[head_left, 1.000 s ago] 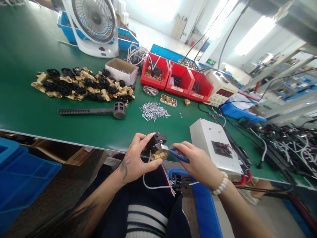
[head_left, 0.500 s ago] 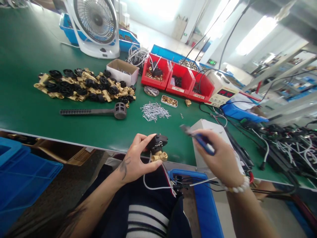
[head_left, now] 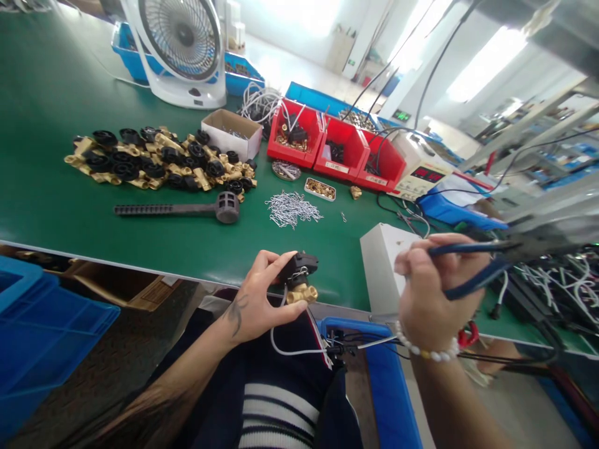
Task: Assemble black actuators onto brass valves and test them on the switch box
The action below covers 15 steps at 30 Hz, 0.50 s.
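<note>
My left hand (head_left: 264, 293) grips a black and brass valve assembly (head_left: 299, 279) at the table's front edge. A metal clip shows on its black part, and a white cable hangs below it. Over the grey-white box (head_left: 381, 268), my right hand (head_left: 435, 287) holds blue-handled pliers (head_left: 491, 259), their blurred jaws pointing right. A pile of silver clips (head_left: 291, 209) lies on the green table (head_left: 187, 240) beyond my left hand, with one loose clip (head_left: 343, 217) to its right.
Brass and black parts (head_left: 159, 159) are heaped at the left, behind a dark ribbed tool (head_left: 178, 210). Behind the clips stand red bins (head_left: 337, 153), a small carton (head_left: 233, 134) and a white fan (head_left: 187, 93). Cables (head_left: 556, 280) crowd the right side.
My right hand has moved right with the pliers, which have swung round from pointing left to pointing right. My left hand still holds the valve assembly in the same place.
</note>
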{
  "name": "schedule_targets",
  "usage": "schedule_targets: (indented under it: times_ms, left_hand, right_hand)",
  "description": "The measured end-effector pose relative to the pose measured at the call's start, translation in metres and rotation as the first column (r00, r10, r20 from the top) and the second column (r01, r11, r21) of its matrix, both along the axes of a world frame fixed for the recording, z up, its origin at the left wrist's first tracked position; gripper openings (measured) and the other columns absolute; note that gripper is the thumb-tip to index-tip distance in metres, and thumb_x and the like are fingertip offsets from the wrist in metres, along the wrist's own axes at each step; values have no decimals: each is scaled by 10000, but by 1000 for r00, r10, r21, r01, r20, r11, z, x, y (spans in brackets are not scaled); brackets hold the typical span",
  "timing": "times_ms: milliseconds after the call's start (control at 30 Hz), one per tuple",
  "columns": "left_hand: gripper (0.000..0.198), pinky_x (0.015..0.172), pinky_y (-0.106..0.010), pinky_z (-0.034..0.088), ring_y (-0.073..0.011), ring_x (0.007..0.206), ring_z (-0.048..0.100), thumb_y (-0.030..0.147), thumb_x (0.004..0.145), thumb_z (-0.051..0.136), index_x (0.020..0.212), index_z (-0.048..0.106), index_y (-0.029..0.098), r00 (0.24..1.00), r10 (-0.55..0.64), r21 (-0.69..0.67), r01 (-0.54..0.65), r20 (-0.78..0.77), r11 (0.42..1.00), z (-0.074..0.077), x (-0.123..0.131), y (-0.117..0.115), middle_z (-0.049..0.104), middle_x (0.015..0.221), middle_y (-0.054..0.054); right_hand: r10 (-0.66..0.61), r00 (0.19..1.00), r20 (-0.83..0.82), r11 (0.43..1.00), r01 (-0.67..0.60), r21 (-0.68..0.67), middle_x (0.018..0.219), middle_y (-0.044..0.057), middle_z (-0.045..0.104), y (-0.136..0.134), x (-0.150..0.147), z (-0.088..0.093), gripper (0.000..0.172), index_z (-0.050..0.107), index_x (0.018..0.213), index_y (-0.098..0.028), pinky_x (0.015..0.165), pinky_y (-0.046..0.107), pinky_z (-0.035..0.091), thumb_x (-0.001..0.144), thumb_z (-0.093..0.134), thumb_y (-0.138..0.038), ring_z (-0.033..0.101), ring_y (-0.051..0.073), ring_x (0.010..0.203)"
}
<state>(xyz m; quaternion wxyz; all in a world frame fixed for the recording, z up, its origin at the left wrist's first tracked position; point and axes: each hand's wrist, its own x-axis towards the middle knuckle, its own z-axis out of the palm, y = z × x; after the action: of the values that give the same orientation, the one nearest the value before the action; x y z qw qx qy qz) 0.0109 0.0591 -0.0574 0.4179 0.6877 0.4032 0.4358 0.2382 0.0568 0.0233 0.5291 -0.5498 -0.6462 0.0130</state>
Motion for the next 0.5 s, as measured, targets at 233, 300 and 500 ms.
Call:
schedule_targets:
  times_ms: [233, 300, 500]
  left_hand:
    - [667, 911, -408, 585, -215, 1053, 555, 323, 749, 722, 1370, 508, 205, 1000, 1, -33, 0, 19, 999, 1, -1, 1, 476, 1112, -57]
    - [663, 901, -398, 588, -210, 1039, 557, 321, 746, 726, 1366, 514, 221, 1000, -1, -11, 1, 12, 1000, 2, 0, 1, 481, 1105, -52]
    - [651, 892, -401, 595, -209, 1033, 561, 329, 744, 722, 1357, 525, 237, 1000, 6, -7, -6, -3, 1000, 3, 0, 0, 484, 1088, -46]
  right_hand:
    - [240, 935, 263, 925, -138, -353, 808, 23, 622, -1, 5, 0, 124, 622, 965, -204, 640, 301, 498, 847, 585, -212, 586, 156, 682]
    - [24, 999, 29, 996, -21, -82, 804, 1, 577, -1, 3, 1, 138, 574, 1013, -220, 621, 289, 484, 878, 581, -251, 550, 138, 642]
    - [404, 859, 315, 826, -195, -530, 740, 9, 594, -5, -1, 4, 139, 613, 984, -218, 551, 269, 462, 860, 558, -245, 564, 148, 602]
